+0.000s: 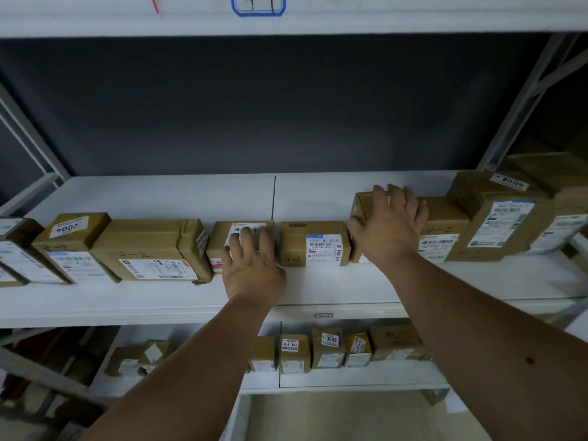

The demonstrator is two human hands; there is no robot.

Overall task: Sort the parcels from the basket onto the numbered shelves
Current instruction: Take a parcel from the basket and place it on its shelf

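From the head camera I see a white shelf [159, 300] carrying a row of brown cardboard parcels along its front half. My left hand [251, 265] lies over a small parcel [222, 237] near the middle of the row, fingers spread and lightly bent across its white label, palm against its front face; I cannot tell whether it truly grips the box or only rests on it. My right hand [389, 224] clasps a taller parcel [362, 205] from above, fingers curled over its far top edge and thumb on its left side. Between the two hands stands a parcel with a blue-topped label [313, 243], marked 4-2 in pen. Just right of the clasped parcel sits another box [445, 218], touching it. Below, a lower shelf [366, 377] holds more small parcels, one labelled 3006 [329, 345].
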